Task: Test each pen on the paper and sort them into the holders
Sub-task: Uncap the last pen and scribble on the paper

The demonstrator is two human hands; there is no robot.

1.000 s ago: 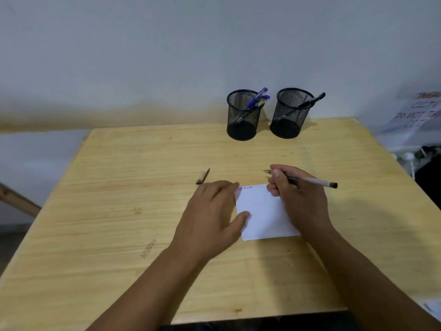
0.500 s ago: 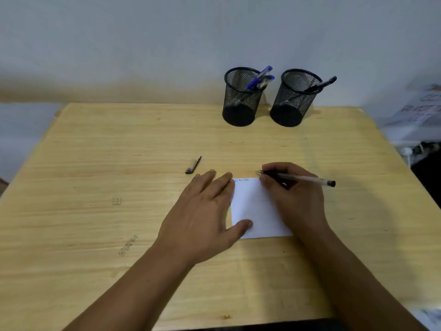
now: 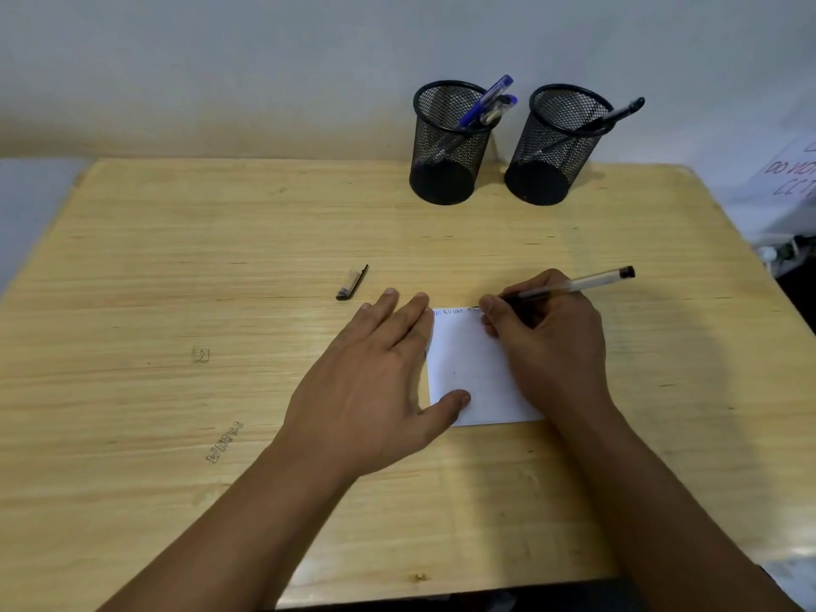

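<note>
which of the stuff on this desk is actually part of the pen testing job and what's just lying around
Part of the job:
- pen gripped by the right hand
- paper pressed flat by the left hand
- left mesh holder with blue pens
- right mesh holder with a black pen
- pen cap on the table

Lying about:
- printed sign at the right edge

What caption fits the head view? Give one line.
Right hand tests a pen on paper steadied by the left hand.
</note>
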